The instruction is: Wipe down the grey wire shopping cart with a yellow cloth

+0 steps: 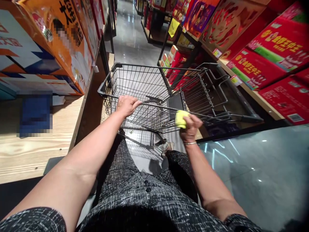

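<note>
1. A black wire shopping cart [174, 104] stands in front of the person, its long side turned toward the body and its grey push bar [249, 104] off to the right.
2. The left hand [127, 105] lies over the near top rail [154, 105] of the cart, toward its left corner; its grip is curled down and clamped on the rail.
3. The right hand [191, 125] is farther along the same rail, well apart from the left. Its grip is closed around a yellow-green cloth [181, 119], which bulges out on the left side of the fingers.
4. The cloth sits right by the near top rail; I cannot tell whether it presses on the metal. The right hand is slightly blurred, and a thin bracelet [190, 143] circles its wrist.
5. To the left, a pale wooden counter [48, 145] carries large orange boxes [60, 42] and, nearer the person, a blue item [36, 112] too pixelated to make out.
6. To the right, a wooden shelf [267, 104] bears stacked red boxes [277, 43], and a yellow tag [173, 27] hangs farther along.
7. Below, the person's dark patterned trousers [118, 161] show against a shiny grey floor [260, 174].
</note>
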`<action>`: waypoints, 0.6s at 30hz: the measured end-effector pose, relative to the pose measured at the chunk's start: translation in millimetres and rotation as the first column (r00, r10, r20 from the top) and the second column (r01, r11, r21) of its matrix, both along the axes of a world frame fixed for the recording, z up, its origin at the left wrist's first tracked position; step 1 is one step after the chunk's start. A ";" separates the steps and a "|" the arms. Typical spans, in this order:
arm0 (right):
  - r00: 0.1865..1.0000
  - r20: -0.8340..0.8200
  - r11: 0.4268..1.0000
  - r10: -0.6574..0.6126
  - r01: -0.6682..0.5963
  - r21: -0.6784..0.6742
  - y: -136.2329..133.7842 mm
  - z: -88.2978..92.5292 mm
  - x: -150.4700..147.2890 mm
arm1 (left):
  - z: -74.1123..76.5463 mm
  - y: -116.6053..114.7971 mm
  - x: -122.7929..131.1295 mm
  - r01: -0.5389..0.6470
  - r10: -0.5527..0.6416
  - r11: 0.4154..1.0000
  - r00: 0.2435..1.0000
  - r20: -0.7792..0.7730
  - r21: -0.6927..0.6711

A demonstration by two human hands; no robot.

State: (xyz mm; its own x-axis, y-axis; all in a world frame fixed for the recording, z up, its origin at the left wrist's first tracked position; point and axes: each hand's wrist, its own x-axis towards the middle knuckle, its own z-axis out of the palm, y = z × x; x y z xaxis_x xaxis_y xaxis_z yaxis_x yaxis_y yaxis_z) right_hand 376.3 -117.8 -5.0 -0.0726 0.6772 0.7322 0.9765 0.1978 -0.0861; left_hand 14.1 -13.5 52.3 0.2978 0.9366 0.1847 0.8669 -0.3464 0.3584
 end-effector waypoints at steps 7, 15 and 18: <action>0.994 -0.100 0.990 -0.042 0.055 0.129 3.4 12.8 3.0 | 2.7 -5.9 1.8 0.020 -0.020 0.999 1.000 0.013 -0.025; 0.945 0.017 0.847 0.326 -0.284 -0.449 56.0 -5.5 -150.6 | 3.2 -5.9 -2.2 0.041 -0.038 0.997 0.999 0.032 -0.067; 0.945 0.067 0.798 0.319 -0.230 -0.557 51.7 -21.4 -133.9 | 0.1 -6.3 -2.8 0.044 -0.042 0.998 0.997 0.059 -0.035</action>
